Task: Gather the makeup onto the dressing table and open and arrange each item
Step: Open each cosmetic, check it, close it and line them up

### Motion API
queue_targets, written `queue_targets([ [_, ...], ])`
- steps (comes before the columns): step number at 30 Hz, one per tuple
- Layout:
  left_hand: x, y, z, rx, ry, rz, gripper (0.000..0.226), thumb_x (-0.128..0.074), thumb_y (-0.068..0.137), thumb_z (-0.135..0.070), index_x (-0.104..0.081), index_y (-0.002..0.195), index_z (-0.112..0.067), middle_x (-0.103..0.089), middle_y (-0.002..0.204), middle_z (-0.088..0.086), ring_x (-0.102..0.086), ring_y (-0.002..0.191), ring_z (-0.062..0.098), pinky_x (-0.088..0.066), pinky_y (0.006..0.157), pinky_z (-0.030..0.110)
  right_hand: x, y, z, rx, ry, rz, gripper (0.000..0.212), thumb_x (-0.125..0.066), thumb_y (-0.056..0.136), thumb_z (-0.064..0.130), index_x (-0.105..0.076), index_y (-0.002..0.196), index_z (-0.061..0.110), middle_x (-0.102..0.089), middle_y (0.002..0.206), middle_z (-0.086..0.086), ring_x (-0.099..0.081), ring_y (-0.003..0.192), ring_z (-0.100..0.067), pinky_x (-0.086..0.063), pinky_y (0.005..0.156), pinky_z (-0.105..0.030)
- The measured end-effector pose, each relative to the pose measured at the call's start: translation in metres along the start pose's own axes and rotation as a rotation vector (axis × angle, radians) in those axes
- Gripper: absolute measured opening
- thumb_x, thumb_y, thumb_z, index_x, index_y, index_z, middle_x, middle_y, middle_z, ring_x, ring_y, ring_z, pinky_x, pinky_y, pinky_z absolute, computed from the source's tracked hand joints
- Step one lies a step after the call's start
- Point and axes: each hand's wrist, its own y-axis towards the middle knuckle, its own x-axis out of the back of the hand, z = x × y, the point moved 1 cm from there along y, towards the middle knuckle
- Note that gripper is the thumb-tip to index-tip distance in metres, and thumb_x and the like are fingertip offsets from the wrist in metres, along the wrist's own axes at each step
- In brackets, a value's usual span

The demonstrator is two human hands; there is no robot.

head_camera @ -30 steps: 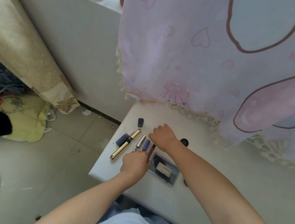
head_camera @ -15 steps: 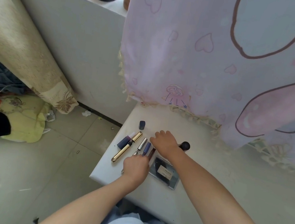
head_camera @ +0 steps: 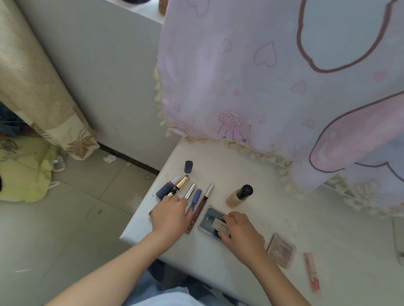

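Observation:
On the white dressing table (head_camera: 256,179), near its left corner, several makeup items lie in a row: a blue lipstick (head_camera: 166,188), a gold tube (head_camera: 182,183), a silver tube (head_camera: 189,191), a blue pen (head_camera: 196,197) and a brown lip gloss (head_camera: 201,207). My left hand (head_camera: 170,216) lies over their near ends, hiding what its fingers hold. My right hand (head_camera: 242,233) has its fingers on a grey palette (head_camera: 209,220). A foundation bottle (head_camera: 239,195) lies behind the palette. A dark blue cap (head_camera: 188,166) stands apart.
A pink compact (head_camera: 281,250) and a pink gloss tube (head_camera: 312,272) lie to the right of my right hand. A pink printed cloth (head_camera: 280,73) hangs over the table's back. The table edge drops to a tiled floor (head_camera: 77,201) on the left.
My right hand has drawn back from the far ends of the tubes onto the grey palette, uncovering the foundation bottle. My left hand has stayed by the tubes' near ends.

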Motion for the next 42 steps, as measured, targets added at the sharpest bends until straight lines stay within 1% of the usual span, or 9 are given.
queue_targets([
  [12, 0.005, -0.023, -0.006, 0.078, 0.000, -0.039, 0.032, -0.041, 0.091, -0.036, -0.064, 0.102, -0.017, -0.065, 0.099, -0.001, -0.055, 0.092, 0.017, -0.041, 0.062, 0.027, -0.023, 0.014, 0.000, -0.018, -0.068, 0.028, 0.076, -0.056, 0.081, 0.028, -0.015, 0.145, 0.026, -0.042, 0.131, -0.011, -0.040, 0.116, -0.030, -0.036, 0.091, -0.038],
  [16, 0.013, -0.031, -0.008, 0.149, -0.169, -0.073, 0.028, -0.045, 0.090, -0.030, -0.066, 0.102, -0.016, -0.066, 0.101, 0.000, -0.055, 0.093, 0.017, -0.039, 0.063, 0.025, -0.003, -0.005, 0.000, -0.039, 0.360, -0.087, 0.080, -0.065, 0.075, 0.027, -0.019, 0.141, 0.031, -0.044, 0.124, -0.003, -0.045, 0.112, -0.024, -0.042, 0.088, -0.034],
  [19, 0.021, -0.037, -0.016, 0.157, -0.586, -0.043, 0.024, -0.054, 0.089, -0.025, -0.064, 0.107, -0.013, -0.064, 0.106, 0.001, -0.055, 0.091, 0.013, -0.043, 0.072, 0.023, 0.021, -0.020, -0.001, -0.040, 0.747, -0.143, 0.080, -0.071, 0.076, 0.021, -0.025, 0.142, 0.025, -0.042, 0.122, 0.007, -0.047, 0.113, -0.014, -0.041, 0.094, -0.027],
  [23, 0.039, -0.049, -0.037, 0.079, -1.024, 0.095, 0.030, -0.057, 0.088, -0.022, -0.057, 0.118, -0.018, -0.060, 0.107, -0.008, -0.054, 0.094, 0.005, -0.045, 0.068, 0.005, 0.045, -0.034, -0.004, -0.038, 1.020, -0.196, 0.070, -0.070, 0.077, 0.011, -0.036, 0.137, 0.021, -0.054, 0.127, -0.004, -0.057, 0.108, -0.019, -0.045, 0.093, -0.029],
  [29, 0.049, -0.055, -0.054, -0.027, -1.133, 0.253, 0.054, -0.066, 0.070, -0.035, -0.044, 0.119, -0.034, -0.056, 0.113, -0.013, -0.054, 0.104, 0.007, -0.041, 0.095, 0.028, 0.059, -0.057, -0.005, -0.021, 1.316, -0.273, 0.069, -0.065, 0.081, 0.002, -0.034, 0.137, 0.029, -0.055, 0.115, -0.004, -0.061, 0.097, -0.017, -0.054, 0.084, -0.024],
  [31, 0.049, -0.058, -0.058, -0.065, -1.105, 0.310, 0.060, -0.069, 0.072, -0.029, -0.042, 0.126, -0.031, -0.055, 0.118, -0.011, -0.054, 0.107, 0.008, -0.044, 0.092, 0.024, 0.061, -0.063, -0.003, -0.007, 1.292, -0.288, 0.060, -0.065, 0.081, 0.003, -0.041, 0.126, 0.035, -0.056, 0.112, -0.003, -0.063, 0.094, -0.017, -0.054, 0.076, -0.019],
  [34, 0.048, -0.061, -0.060, -0.110, -1.088, 0.365, 0.063, -0.066, 0.081, -0.013, -0.037, 0.136, -0.020, -0.056, 0.124, -0.004, -0.057, 0.106, 0.008, -0.047, 0.079, 0.017, 0.062, -0.067, 0.004, 0.029, 1.191, -0.284, 0.051, -0.069, 0.079, 0.008, -0.046, 0.113, 0.037, -0.060, 0.107, 0.001, -0.062, 0.101, -0.024, -0.054, 0.087, -0.031],
  [37, 0.046, -0.062, -0.057, -0.128, -1.144, 0.395, 0.066, -0.066, 0.079, -0.004, -0.038, 0.136, -0.019, -0.062, 0.118, -0.001, -0.063, 0.097, 0.002, -0.050, 0.072, 0.011, 0.064, -0.069, 0.014, 0.042, 1.088, -0.251, 0.044, -0.070, 0.078, 0.012, -0.054, 0.114, 0.030, -0.059, 0.094, 0.014, -0.061, 0.091, -0.015, -0.052, 0.089, -0.031],
  [42, 0.051, -0.065, -0.044, -0.148, -1.209, 0.486, 0.069, -0.071, 0.069, -0.009, -0.044, 0.130, -0.024, -0.067, 0.107, 0.005, -0.065, 0.084, 0.005, -0.046, 0.056, 0.010, 0.066, -0.072, 0.030, 0.044, 1.004, -0.218, 0.039, -0.069, 0.079, 0.015, -0.060, 0.116, 0.025, -0.059, 0.080, 0.011, -0.060, 0.078, -0.007, -0.050, 0.084, -0.024],
])
